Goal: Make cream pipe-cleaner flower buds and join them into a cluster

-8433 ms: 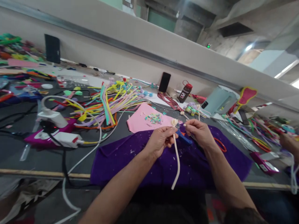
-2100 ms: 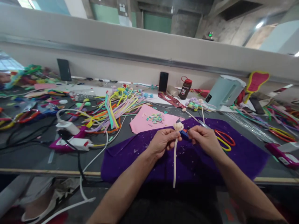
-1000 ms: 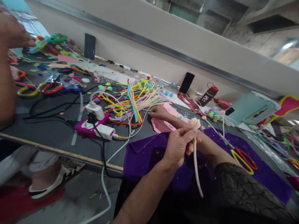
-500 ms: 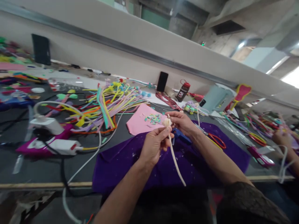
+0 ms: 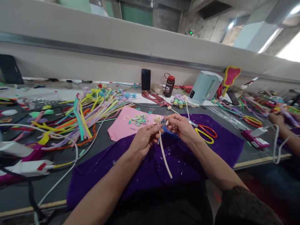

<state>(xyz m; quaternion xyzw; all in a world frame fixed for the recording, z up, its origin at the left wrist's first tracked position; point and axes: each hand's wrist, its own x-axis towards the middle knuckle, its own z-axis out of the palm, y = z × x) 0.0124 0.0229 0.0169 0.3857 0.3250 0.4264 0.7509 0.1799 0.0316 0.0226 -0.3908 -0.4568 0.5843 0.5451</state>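
Note:
My left hand [image 5: 145,137] is closed around the base of a cream pipe-cleaner flower [image 5: 157,119]. Its long cream stem [image 5: 165,157] hangs down below the fingers. Just to the right, my right hand [image 5: 180,127] pinches a small cream piece [image 5: 167,122], slightly apart from the flower. Beneath both hands lies a blue tool [image 5: 169,133], partly covered, whose kind I cannot make out. Small pastel cut pieces [image 5: 138,120] are scattered on a pink sheet [image 5: 118,125] behind my left hand. A purple cloth [image 5: 105,172] spreads under my forearms.
Scissors with red handles [image 5: 208,131] and a yellow-handled pair [image 5: 203,136] lie right of my hands. Bundled pipe cleaners [image 5: 93,109] cover the left. Behind stand a phone [image 5: 145,79], a bottle [image 5: 169,86] and a kettle [image 5: 206,86]. Another person's hand [image 5: 276,120] is far right.
The view has turned, so the table things appear further left. My right hand has drawn apart from the flower, with a small cream piece now visible in its fingers. My left hand keeps its hold.

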